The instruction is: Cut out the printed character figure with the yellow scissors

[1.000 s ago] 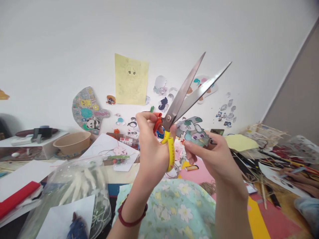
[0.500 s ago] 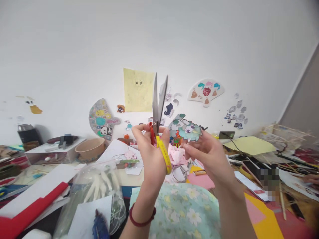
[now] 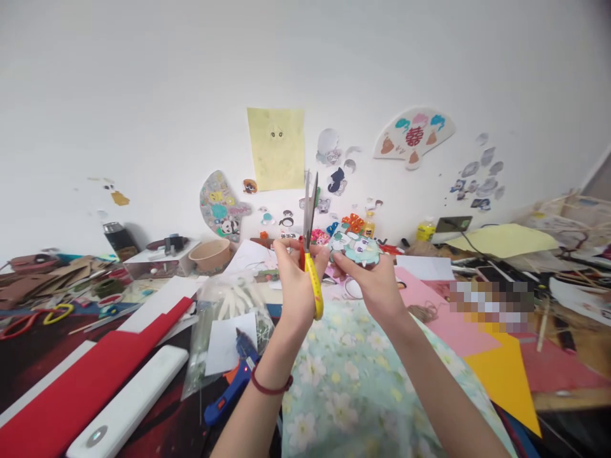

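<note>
My left hand (image 3: 298, 286) is closed round the handles of a pair of scissors (image 3: 313, 270), one loop yellow and the other red. The blades point up, standing slightly apart. To the right, my right hand (image 3: 379, 283) pinches a flat cut-out (image 3: 356, 247) with a pale green and white cartoon figure on it. Its fingers cover the lower edge of the cut-out. The scissor blades and the cut-out do not touch. Below both hands lies a green floral cloth (image 3: 344, 381).
A blue glue gun (image 3: 231, 388) lies left of my left forearm, near a clear bag (image 3: 191, 356), a white case (image 3: 128, 407) and red card (image 3: 95, 388). Pink paper (image 3: 443, 312) and orange paper (image 3: 510, 375) are at the right. A clay bowl (image 3: 210, 256) stands behind.
The view has tilted down and shifted left. The scissor blades are closer together. My right hand has turned the cut-out flatter and brought it nearer my left hand.
</note>
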{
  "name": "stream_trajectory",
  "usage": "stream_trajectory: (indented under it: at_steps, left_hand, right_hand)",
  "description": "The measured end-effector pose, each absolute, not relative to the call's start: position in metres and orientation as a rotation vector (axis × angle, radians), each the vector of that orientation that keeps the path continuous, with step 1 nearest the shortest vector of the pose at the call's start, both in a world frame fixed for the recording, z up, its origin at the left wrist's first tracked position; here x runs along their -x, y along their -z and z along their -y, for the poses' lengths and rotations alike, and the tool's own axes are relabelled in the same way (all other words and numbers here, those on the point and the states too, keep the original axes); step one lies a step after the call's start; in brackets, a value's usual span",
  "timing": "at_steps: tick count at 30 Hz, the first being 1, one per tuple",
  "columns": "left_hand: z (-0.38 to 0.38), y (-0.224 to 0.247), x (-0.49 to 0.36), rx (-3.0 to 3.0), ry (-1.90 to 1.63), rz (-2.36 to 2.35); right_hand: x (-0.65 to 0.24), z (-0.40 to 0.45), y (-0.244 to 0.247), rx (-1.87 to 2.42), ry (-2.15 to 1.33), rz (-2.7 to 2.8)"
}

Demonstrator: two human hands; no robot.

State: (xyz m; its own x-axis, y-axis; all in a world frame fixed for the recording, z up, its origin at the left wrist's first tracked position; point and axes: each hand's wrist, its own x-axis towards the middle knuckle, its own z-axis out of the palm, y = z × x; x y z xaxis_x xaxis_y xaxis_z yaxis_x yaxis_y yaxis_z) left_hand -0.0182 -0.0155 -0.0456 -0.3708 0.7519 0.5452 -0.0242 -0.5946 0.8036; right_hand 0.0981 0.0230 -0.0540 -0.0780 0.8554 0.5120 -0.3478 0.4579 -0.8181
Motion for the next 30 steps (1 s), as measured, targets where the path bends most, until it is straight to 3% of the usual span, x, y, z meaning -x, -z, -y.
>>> stream_trajectory:
  at_steps: [10,18,30]
  left_hand:
    - [0.017,0.132,0.053,-1.518,-1.639,-1.56]
    - [0.024,0.154,0.061,-1.537,-1.483,-1.826]
    - [0.012,0.148,0.062,-1.424,-1.732,-1.315]
  right_hand:
    - [-0.097,-0.045,0.128,0.561,-1.173,1.179]
    - [-0.09,-0.06,0.157,0.622,-1.186,1.155]
    - [-0.079,-0.044,0.161,0.634,-1.226,1.355]
